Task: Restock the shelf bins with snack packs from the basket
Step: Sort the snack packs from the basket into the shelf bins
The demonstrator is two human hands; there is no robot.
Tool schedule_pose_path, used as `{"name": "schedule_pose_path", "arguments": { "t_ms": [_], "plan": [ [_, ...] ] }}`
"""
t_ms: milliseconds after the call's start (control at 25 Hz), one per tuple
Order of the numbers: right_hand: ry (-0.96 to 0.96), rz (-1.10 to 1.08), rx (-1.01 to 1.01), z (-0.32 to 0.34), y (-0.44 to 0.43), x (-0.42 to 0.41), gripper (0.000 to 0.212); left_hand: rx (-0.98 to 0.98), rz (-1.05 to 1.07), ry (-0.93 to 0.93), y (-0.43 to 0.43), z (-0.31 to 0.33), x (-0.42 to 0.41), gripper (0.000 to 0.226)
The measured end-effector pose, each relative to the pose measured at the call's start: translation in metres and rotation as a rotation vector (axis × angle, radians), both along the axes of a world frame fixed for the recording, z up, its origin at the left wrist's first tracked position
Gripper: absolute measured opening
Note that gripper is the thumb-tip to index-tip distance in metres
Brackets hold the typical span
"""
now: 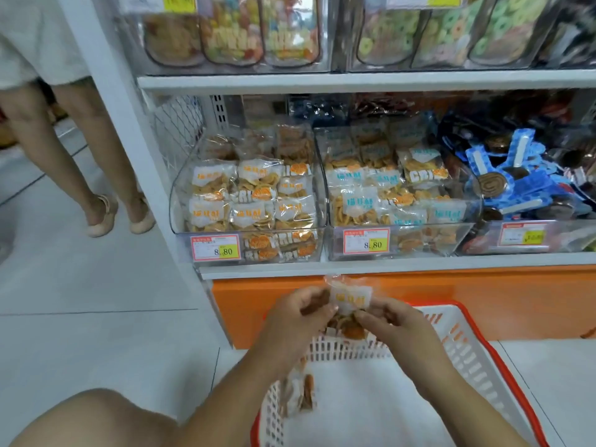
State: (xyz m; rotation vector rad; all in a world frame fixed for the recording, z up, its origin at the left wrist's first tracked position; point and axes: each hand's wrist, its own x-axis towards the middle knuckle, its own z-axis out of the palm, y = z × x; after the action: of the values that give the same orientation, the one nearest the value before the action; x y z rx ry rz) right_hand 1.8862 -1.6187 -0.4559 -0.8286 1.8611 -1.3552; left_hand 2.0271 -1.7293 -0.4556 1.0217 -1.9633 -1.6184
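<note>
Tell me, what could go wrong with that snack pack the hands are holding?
The left hand and right hand only pinch the orange-lettered snack pack by its edges, so it might slip into the basket. The bin of orange-lettered packs is already heaped, so an added pack might slide out. The neighbouring bin holds look-alike blue-lettered packs, so it might land in the wrong one.

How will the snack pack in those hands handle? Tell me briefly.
Probably light: the snack pack hangs from fingertip pinches of the left hand and right hand. Likely floppy, since its clear film bunches at the top. Crisps inside look brittle; squeezing may crush them.
</note>
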Motion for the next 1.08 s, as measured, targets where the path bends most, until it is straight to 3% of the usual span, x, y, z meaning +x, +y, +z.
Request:
{"name": "schedule_pose_path", "arguments": {
  "t_ms": [120,200,320,400,560,720,920,1080],
  "plan": [
    [0.159,0.068,-0.051,0.052,-0.036,0.003,0.024,-0.218,-0.001,0.042,-0.037,0.051,0.009,0.023],
    [0.230,0.054,-0.110,0.080,-0.067,0.002,0.022,-0.365,0.088,0.046,-0.062,0.074,0.021,0.027],
    [0.444,-0.049,-0.192,0.115,-0.118,-0.008,0.015,-0.728,0.356,-0.126,-0.097,0.085,0.050,0.041],
    [0.612,-0.097,-0.184,0.133,-0.155,-0.018,0.014,-0.862,0.495,-0.213,-0.117,0.080,0.071,0.050],
    [0.918,-0.027,0.081,0.137,-0.213,-0.031,0.019,-0.886,0.505,-0.318,-0.139,0.062,0.085,0.064],
    [1.018,0.015,0.294,0.120,-0.239,-0.029,0.017,-0.860,0.478,-0.362,-0.146,0.054,0.086,0.069],
    [1.339,0.169,0.326,0.135,-0.235,-0.042,0.070,-0.843,0.506,-0.390,-0.148,0.052,0.087,0.071],
    [1.474,0.363,0.450,0.143,-0.237,-0.054,0.066,-0.831,0.496,-0.399,-0.146,0.052,0.085,0.073]
  ]
}}
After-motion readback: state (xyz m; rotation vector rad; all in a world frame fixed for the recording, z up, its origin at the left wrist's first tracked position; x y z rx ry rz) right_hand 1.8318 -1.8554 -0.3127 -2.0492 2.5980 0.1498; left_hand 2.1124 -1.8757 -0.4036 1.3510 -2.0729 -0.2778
